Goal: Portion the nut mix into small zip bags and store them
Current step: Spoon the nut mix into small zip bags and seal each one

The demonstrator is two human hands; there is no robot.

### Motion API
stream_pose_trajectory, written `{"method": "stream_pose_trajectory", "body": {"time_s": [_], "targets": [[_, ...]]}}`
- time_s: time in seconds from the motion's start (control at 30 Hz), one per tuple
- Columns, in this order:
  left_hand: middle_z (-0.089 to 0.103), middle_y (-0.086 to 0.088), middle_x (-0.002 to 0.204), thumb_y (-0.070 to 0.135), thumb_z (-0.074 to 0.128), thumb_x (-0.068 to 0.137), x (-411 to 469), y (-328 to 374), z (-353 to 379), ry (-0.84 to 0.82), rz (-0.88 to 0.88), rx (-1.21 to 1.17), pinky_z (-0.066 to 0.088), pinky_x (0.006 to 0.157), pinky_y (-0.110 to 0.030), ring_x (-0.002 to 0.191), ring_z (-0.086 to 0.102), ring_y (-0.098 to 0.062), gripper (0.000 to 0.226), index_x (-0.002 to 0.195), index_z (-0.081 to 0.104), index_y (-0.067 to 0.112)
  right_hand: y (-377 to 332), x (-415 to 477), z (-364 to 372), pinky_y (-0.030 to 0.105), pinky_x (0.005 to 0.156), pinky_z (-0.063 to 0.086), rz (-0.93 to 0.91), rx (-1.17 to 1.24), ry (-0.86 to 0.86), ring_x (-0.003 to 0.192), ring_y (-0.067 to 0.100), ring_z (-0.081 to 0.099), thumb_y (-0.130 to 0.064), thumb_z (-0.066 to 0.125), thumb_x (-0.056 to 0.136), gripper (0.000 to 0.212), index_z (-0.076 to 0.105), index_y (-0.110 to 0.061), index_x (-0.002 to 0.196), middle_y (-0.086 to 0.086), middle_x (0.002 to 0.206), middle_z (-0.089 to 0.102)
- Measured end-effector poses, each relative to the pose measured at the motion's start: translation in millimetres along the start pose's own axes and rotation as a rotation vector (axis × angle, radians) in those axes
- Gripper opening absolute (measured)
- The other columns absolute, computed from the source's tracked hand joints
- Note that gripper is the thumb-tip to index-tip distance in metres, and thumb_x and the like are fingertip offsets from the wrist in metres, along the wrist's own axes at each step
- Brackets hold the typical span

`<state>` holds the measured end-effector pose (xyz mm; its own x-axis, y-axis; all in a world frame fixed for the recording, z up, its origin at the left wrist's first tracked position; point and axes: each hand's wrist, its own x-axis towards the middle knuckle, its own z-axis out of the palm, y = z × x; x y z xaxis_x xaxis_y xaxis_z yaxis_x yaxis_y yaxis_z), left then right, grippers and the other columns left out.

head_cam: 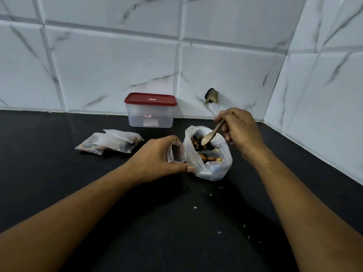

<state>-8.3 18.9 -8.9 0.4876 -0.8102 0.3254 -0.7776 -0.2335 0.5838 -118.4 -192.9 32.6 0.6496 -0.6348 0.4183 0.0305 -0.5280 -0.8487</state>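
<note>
left hand (157,158) rests on the black counter (49,169), fingers curled round a small clear zip bag (175,153), holding its mouth open & facing up. the thumb lies fwd along the counter, tip touching the lower edge of the big bag next to it. can't tell thru the plastic what's in the small bag.

just right of it, touching, a big thin plastic bag (211,170) sits upright on the counter w/ its top rolled down. inside is the nut mix (205,157): almonds, dark bits, a few pale pieces.

right hand (239,130) hovers above & behind the big bag, fingers curled, pinching the handle end of a small wooden spoon (211,135). spoon slants down to the left, bowl right over the nut mix at the bag's mouth. can't tell if the bowl carries anything.

to the left, well apart from the hands, filled zip bags (110,143) lie flat in a loose overlapping pile, nuts showing thru. behind them a clear plastic box (150,119) w/ its red lid (150,99) on stands close to the tiled wall (117,65), small label on the front.

white crumbs (195,207) are scattered on the counter near the big bag & closer to the camera. a dark, brassy fitting (211,95) sticks out of the wall above the right hand.
</note>
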Motion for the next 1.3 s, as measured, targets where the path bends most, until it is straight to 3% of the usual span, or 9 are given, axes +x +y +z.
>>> {"method": "stream_pose_trajectory", "body": {"time_s": [0.2,0.37,0.5,0.73,0.9,1.07,1.2,1.3], "targets": [[0.068,0.016,0.108,0.058,0.083,0.073,0.2,0.2,4.5,-0.022,0.023,0.005,0.053,0.083,-0.018,0.100,0.064,0.000,0.054,0.114,0.063,0.029,7.6,7.7,-14.5,0.029,0.054,0.036,-0.048,-0.066,0.021,0.050,0.007,0.046,-0.015,0.049,0.096,0.035,0.072,-0.014,0.069,-0.011,0.048,0.053],[0.068,0.019,0.107,0.063,0.081,0.072,-0.5,-0.7,7.2,-0.034,0.029,0.025,0.054,0.083,-0.017,0.098,0.064,0.004,0.056,0.115,0.063,0.032,15.0,6.2,-14.6,0.019,0.045,0.034,-0.042,-0.098,-0.090,0.045,0.004,0.043,-0.013,0.048,0.098,0.034,0.072,-0.008,0.075,-0.009,0.049,0.051],[0.069,0.017,0.108,0.061,0.082,0.072,-0.9,0.2,8.3,-0.032,0.036,0.021,0.055,0.084,-0.018,0.099,0.065,0.002,0.056,0.115,0.063,0.030,23.9,7.8,-15.0,0.022,0.040,0.027,0.076,0.048,-0.133,0.041,0.011,0.037,-0.015,0.047,0.102,0.035,0.072,0.000,0.082,0.003,0.055,0.050],[0.069,0.017,0.107,0.064,0.080,0.071,0.1,-0.9,8.1,-0.031,0.041,0.032,0.057,0.087,-0.024,0.098,0.064,0.003,0.055,0.113,0.063,0.032,34.8,7.5,-10.7,0.021,0.040,0.018,0.230,0.188,-0.205,0.036,0.009,0.028,-0.018,0.047,0.105,0.036,0.072,-0.003,0.084,0.006,0.057,0.053],[0.069,0.016,0.108,0.068,0.079,0.069,1.5,-3.5,8.9,-0.031,0.024,0.048,0.058,0.087,-0.030,0.098,0.065,0.000,0.061,0.115,0.063,0.031,31.3,5.8,-10.6,0.021,0.040,0.027,0.108,0.120,-0.123,0.038,0.009,0.034,-0.016,0.047,0.103,0.037,0.072,-0.001,0.079,0.006,0.056,0.052],[0.068,0.015,0.109,0.069,0.077,0.069,0.9,-2.8,9.0,-0.051,0.004,0.065,0.057,0.086,-0.027,0.097,0.064,-0.001,0.065,0.119,0.062,0.030,27.8,4.7,-9.5,0.012,0.042,0.032,-0.011,0.048,-0.032,0.040,0.003,0.042,-0.010,0.048,0.100,0.037,0.071,0.001,0.074,-0.004,0.048,0.054],[0.066,0.015,0.114,0.067,0.076,0.069,1.2,-1.5,8.4,-0.068,0.005,0.053,0.056,0.087,-0.023,0.100,0.064,-0.001,0.066,0.122,0.060,0.030,31.1,1.4,-0.2,0.020,0.039,0.024,0.117,0.158,-0.160,0.036,0.009,0.034,-0.015,0.049,0.103,0.035,0.073,0.003,0.085,0.013,0.062,0.059],[0.066,0.016,0.115,0.067,0.076,0.069,1.4,-0.6,8.1,-0.082,0.004,0.045,0.056,0.088,-0.022,0.101,0.063,0.000,0.067,0.123,0.060,0.031,33.4,0.2,2.7,0.022,0.041,0.020,0.197,0.205,-0.212,0.035,0.010,0.031,-0.018,0.049,0.104,0.034,0.073,0.001,0.088,0.014,0.066,0.062]]}}
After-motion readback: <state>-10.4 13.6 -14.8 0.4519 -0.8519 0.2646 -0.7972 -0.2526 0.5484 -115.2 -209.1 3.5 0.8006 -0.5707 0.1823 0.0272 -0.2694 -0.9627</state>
